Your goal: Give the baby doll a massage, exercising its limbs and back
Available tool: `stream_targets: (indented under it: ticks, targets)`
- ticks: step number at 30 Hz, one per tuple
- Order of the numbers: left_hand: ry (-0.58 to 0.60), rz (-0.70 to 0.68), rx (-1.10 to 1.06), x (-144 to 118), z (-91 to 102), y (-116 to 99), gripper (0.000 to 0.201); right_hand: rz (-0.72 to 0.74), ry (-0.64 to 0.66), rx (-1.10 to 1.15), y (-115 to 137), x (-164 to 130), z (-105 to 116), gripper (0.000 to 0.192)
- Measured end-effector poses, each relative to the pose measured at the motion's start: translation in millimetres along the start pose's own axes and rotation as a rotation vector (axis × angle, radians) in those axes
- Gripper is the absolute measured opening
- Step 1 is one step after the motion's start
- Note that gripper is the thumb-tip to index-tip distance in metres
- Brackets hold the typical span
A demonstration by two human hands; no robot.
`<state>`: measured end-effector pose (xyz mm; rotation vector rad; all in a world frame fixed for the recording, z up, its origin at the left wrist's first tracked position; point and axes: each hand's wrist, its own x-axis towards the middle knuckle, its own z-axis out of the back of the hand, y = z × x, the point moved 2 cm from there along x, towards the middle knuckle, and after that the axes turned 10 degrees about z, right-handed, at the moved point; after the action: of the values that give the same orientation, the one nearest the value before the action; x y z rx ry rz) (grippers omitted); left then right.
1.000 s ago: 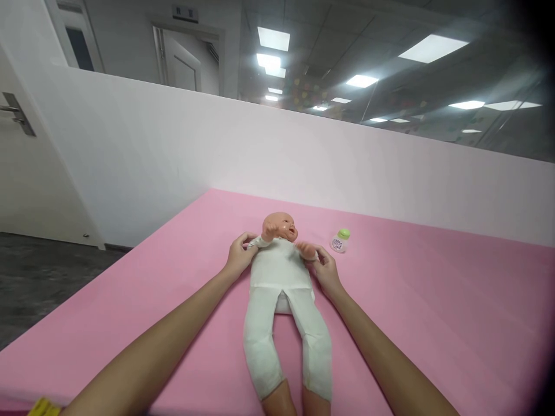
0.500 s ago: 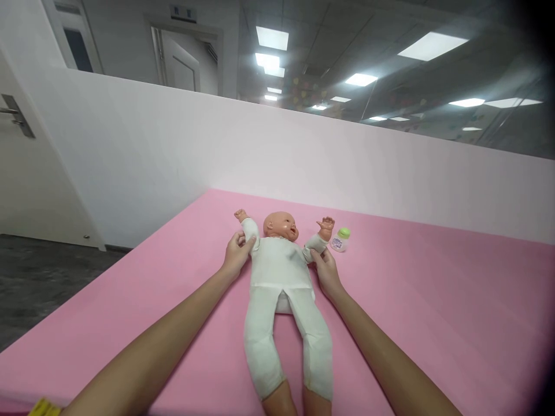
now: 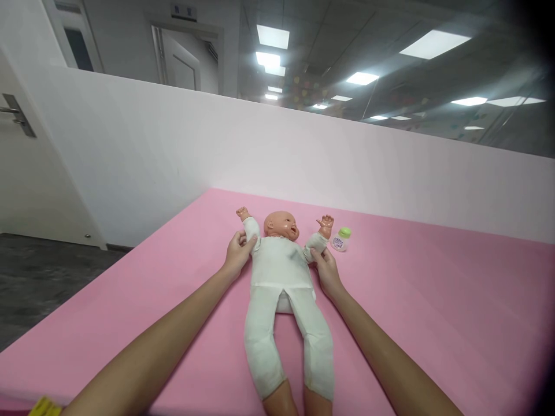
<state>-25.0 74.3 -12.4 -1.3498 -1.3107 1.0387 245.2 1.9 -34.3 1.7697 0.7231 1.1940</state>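
A baby doll with a white cloth body lies on its back on a pink padded surface, its head at the far end and turned to the right. Both its arms are raised beside the head. My left hand is closed around the doll's upper arm on the left side, thumb on top. On the other side, my right hand pinches the doll's other arm near the elbow. Just right of that arm stands a small clear bottle with a green cap and a printed label.
Behind the pink surface runs a low white wall with glass above it. At the left are a door with a metal handle and a dark floor. Something yellow shows at the bottom left edge.
The doll's hand on the left has shifted very slightly up and to the right. Both my hands keep their hold on the doll's arms; little else differs.
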Motion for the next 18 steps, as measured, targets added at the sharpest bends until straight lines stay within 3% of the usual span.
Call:
stream_targets:
  ticks: [7, 12, 18]
  targets:
    - [0.002, -0.015, 0.009, -2, 1.0, -4, 0.043, -0.004, -0.008, 0.003, 5, -2, -3, 0.035]
    - [0.078, -0.071, 0.106, -9, -3.2, -11, 0.023, 0.054, 0.123, -0.065, 13, -3, -4, 0.028]
    - [0.077, -0.097, 0.183, -12, -6.5, -13, 0.025, 0.068, 0.185, -0.095, 19, -4, -7, 0.034]
